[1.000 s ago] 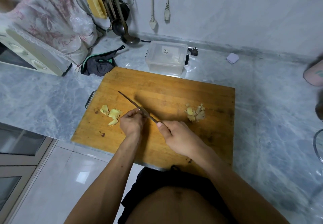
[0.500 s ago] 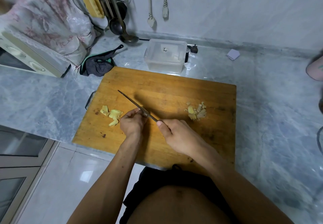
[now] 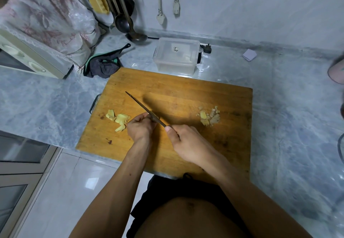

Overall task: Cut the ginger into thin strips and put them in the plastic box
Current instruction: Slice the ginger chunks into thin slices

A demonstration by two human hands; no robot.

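1. Head view, work surface: rectangular honey-brown wooden cutting board, lying on a grey-veined marble counter.
2. Head view, right hand: fingers curled round the handle of a dark narrow-bladed kitchen knife, thumb laid along the top; the blade slants away up and to the left, its tip over bare board.
3. Head view, left hand: knuckles up and fingers curled down on the board, right against the blade. The ginger piece beneath is hidden, so whether it is grasped cannot be told.
4. Head view, pale yellow flat ginger slices: small group on the board, just beside the left hand on its outer side.
5. Head view, heap of paler ginger bits and trimmings: on the board's right half, well apart from both hands.
6. Head view, clear rectangular plastic box: on the counter just beyond the board's far edge; no ginger visible inside.
7. Step, as judged: slicing in progress; nothing boxed yet.
8. Next move, as judged: stack the flat slices, keep fingertips tucked behind the blade, cut narrow even strips, then carry them across the board to the box.
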